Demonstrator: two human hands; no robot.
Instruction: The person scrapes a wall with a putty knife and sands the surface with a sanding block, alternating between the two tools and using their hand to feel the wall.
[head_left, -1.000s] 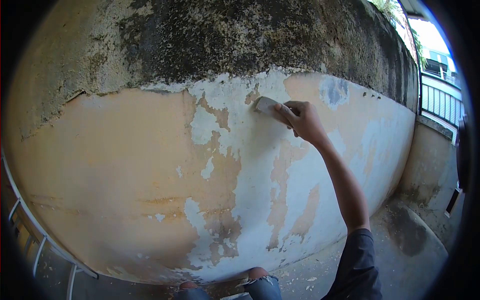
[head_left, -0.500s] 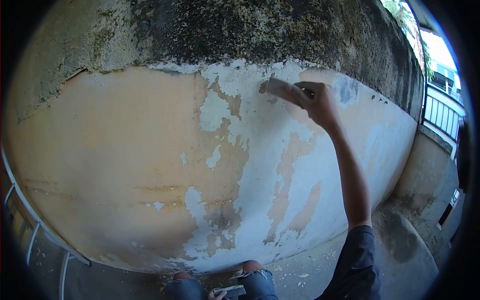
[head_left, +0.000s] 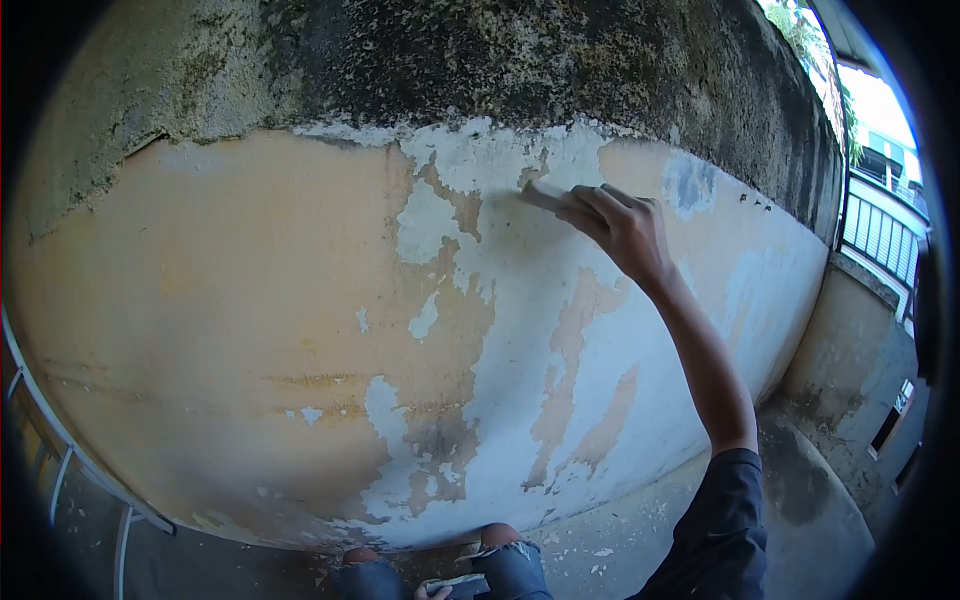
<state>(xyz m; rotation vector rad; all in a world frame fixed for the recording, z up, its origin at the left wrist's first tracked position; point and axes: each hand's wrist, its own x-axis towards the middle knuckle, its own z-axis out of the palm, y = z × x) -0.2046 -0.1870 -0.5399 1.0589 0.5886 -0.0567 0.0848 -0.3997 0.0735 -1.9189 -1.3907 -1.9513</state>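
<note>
My right hand (head_left: 632, 232) is closed around a flat scraper (head_left: 543, 196), slightly blurred, held against or just off the upper part of the wall (head_left: 270, 270). Around it the wall is a patchwork of peach paint and pale bluish-white areas with ragged edges. Low in the view, my left hand (head_left: 433, 591) rests by my knees, its fingers closed on a second flat grey scraper (head_left: 467, 586) with some pale residue along its edge. Whether the right scraper's edge touches the surface is hard to tell.
Rough, dark, stained masonry (head_left: 520, 60) runs above the painted area. A white metal frame (head_left: 60, 430) stands at lower left. Pale flakes (head_left: 602, 552) lie on the concrete floor (head_left: 640, 540). At right are a low side wall (head_left: 850, 340) and a railing (head_left: 882, 232).
My right hand and its scraper have moved slightly down and left along the wall. The left hand stays by my knees with its scraper.
</note>
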